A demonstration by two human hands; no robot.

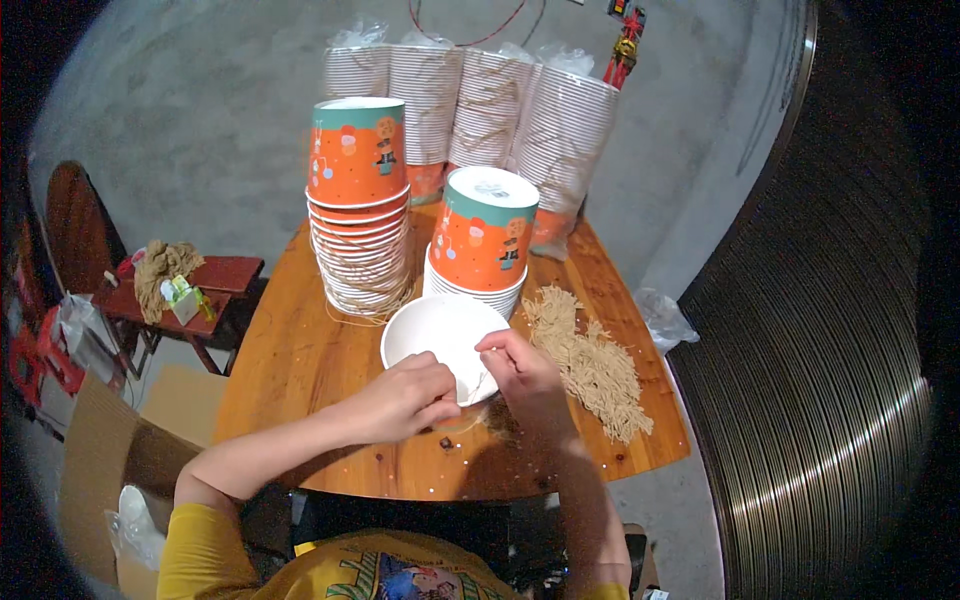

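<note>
A white-lined paper bucket (432, 328) lies tipped in front of me, its open mouth toward me. My left hand (412, 398) is closed at its near rim, fingers bent and pressed together. My right hand (522, 372) pinches by the rim's right side, and a thin pale strand seems to run from its fingertips into the mouth. What lies inside the left fingers is hidden. Just behind stands a short upside-down stack of orange and green paper buckets (484, 240). Right of my hands lies a bundle of tan strings (590, 370).
A taller bucket stack (358, 165) with tan strings hanging around it stands at the left. Several bagged stacks (490, 110) line the table's back. Past the wooden table (290, 400) are a cardboard box (110, 450), a red bench (225, 275) and a ribbed shutter (800, 380).
</note>
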